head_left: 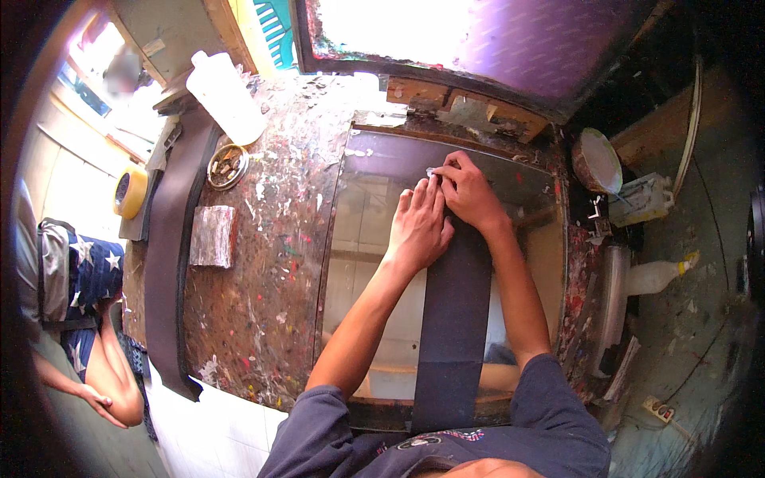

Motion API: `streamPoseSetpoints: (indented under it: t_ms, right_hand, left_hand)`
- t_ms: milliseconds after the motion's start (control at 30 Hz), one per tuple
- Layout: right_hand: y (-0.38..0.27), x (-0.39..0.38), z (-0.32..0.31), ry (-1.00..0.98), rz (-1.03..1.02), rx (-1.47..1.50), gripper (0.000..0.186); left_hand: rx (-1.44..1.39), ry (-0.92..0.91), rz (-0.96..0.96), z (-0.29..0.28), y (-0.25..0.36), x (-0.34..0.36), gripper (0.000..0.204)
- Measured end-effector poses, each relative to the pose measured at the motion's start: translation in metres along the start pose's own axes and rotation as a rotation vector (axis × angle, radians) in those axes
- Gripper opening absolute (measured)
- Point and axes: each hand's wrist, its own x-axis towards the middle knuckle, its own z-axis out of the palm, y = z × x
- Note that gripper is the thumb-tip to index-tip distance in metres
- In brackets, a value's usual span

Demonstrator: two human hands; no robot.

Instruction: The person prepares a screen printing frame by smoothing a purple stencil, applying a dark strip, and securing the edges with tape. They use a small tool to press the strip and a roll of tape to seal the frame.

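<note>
A long dark strip (454, 319) runs from the near edge up the middle of a shiny, reflective panel (366, 291) set on the worktable. My left hand (421, 223) lies on the strip's far part, its fingers stretched forward and flat. Beside it, my right hand (472, 195) has its thumb and fingertips pinched together at the strip's far end. A small whitish bit (431, 171) shows at those fingertips, too small to name. The strip's far end is mostly covered by both hands.
Left on the paint-spotted table (263, 319) are stacked dark strips (166, 263), a block (213, 237), a round tin (228, 167), a white jug (227, 99) and yellow tape (129, 191). A framed screen (526, 48) rises behind. Another person (96, 334) sits at left.
</note>
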Motion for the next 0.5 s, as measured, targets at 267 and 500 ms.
streamPoseSetpoints:
  t_ms: [267,500]
  right_hand:
    - [-0.002,0.001,0.003,0.007,0.020,-0.015,0.023]
    - [0.022,-0.013,-0.056,0.236,0.143,0.041,0.019]
  left_hand:
    - [0.028,-0.005,-0.026,0.002,-0.001,-0.004,0.068]
    - [-0.022,-0.014,-0.028,0.003,0.007,-0.004,0.064]
